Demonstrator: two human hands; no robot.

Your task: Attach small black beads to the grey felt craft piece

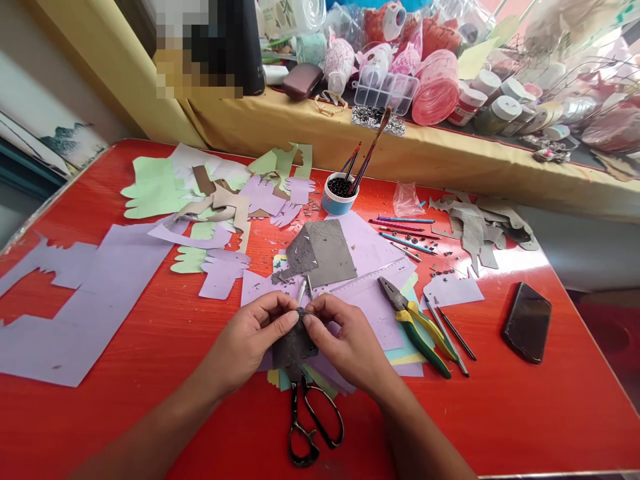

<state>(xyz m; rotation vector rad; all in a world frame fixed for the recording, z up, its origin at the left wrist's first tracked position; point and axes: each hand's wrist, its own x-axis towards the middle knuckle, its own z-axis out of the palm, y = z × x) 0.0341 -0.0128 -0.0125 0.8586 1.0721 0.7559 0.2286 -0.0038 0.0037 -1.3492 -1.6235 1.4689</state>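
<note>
Between thumb and fingers, my left hand [253, 339] pinches a dark grey piece of sheet material [286, 352] by its upper end. From the other side, my right hand [351, 340] pinches the same piece, its fingertips almost meeting the left ones. The hands hide part of it. Below lies a pair of scissors [294, 408] with black handles toward me; the piece and hands cover its middle. Just beyond my fingertips, a crumbly grey sheet [333, 250] rests on purple paper [373, 247].
Pliers [415, 327], thin tools [445, 337] and a phone [527, 323] lie at right. A small tub [340, 203] holds black bits and brushes. Paper cutouts [155, 187] cover the left side, grey scraps [475, 227] the far right. A cluttered ledge [280, 113] runs behind.
</note>
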